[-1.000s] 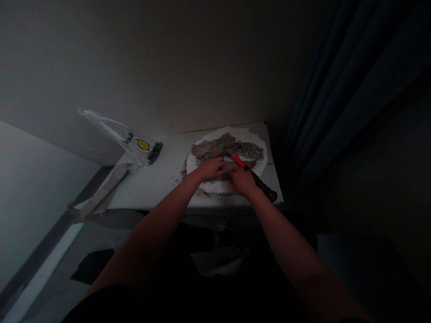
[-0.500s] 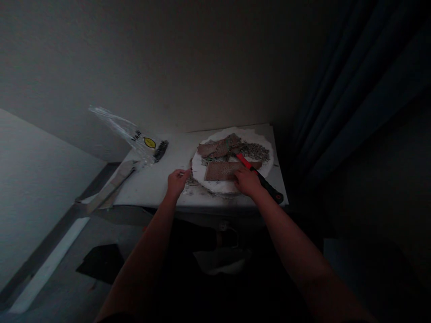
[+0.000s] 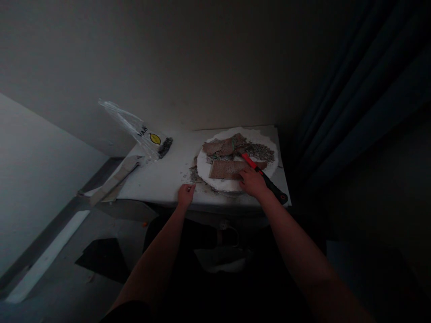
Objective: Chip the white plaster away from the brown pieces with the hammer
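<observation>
My left hand (image 3: pixel 186 195) is closed at the table's front edge, left of a round white board (image 3: pixel 224 184); what its fingers hold, if anything, is too small and dark to make out. My right hand (image 3: pixel 253 181) grips the right end of a flat brown rectangular piece (image 3: pixel 225 170) with a textured surface, lying on the board. Beside that hand a red-and-black tool (image 3: pixel 266 178) lies slantwise, its black handle toward me. Behind the piece are a crumpled brown strip (image 3: pixel 220 146) and a heap of small grey-brown bits (image 3: pixel 262 152).
A clear plastic bag (image 3: pixel 134 128) with a yellow mark and dark contents stands at the table's back left. Cardboard strips (image 3: pixel 116 179) lie over the left edge. Loose crumbs (image 3: pixel 194 174) are scattered beside the board. A dark curtain (image 3: pixel 357 98) hangs at the right.
My left hand has come away from the board's left edge, down toward the table's front edge. My right hand stays on the brown piece. The view has shifted slightly.
</observation>
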`<state>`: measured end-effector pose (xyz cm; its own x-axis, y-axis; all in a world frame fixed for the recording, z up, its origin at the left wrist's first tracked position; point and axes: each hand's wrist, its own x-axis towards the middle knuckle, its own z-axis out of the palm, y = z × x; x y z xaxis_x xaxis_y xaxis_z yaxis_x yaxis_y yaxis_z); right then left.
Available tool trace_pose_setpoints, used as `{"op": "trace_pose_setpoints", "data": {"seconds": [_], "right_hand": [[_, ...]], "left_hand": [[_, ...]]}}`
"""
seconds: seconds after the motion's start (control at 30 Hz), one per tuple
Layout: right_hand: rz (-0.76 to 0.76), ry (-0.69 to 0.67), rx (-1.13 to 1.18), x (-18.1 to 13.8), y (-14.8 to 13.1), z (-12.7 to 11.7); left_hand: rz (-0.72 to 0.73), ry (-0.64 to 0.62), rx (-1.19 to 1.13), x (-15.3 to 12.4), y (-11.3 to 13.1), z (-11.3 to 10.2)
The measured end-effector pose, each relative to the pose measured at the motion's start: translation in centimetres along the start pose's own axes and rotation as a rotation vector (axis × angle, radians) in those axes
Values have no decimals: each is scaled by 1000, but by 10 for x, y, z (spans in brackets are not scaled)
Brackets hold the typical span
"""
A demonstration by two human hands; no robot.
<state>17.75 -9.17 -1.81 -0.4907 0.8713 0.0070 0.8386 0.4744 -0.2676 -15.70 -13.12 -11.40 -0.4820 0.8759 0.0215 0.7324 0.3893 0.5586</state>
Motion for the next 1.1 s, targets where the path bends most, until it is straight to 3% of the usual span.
{"op": "trace_pose_setpoints", "data": {"seconds": [0.1, 0.17, 0.23, 0.27, 0.33, 0.47, 0.57, 0.67, 1.1], "right_hand": [[-6, 11, -4, 0, 0, 1], [-4, 13, -5, 1, 1, 1], [-6, 12, -4, 1, 1, 1], [-8, 11, -1, 1, 1, 1], [-9, 5, 5, 2, 1, 0], [1, -7, 20, 3, 3, 1], [-7, -6, 36, 3, 5, 3], [-9, -10, 49, 3, 6, 3], [-9, -28, 41, 5, 5, 2]], "left_hand": [[5, 43, 41, 0, 9, 4], [32, 184, 1, -1, 29, 4], [170, 333, -59, -2, 59, 3], [303, 339, -74, -3, 77, 3], [566, 204, -44, -4, 116, 2], [925, -284, 203, 1, 181, 9], [898, -461, 343, 9, 203, 15], [816, -571, 393, 18, 210, 18], [732, -819, 473, 34, 233, 16]]}}
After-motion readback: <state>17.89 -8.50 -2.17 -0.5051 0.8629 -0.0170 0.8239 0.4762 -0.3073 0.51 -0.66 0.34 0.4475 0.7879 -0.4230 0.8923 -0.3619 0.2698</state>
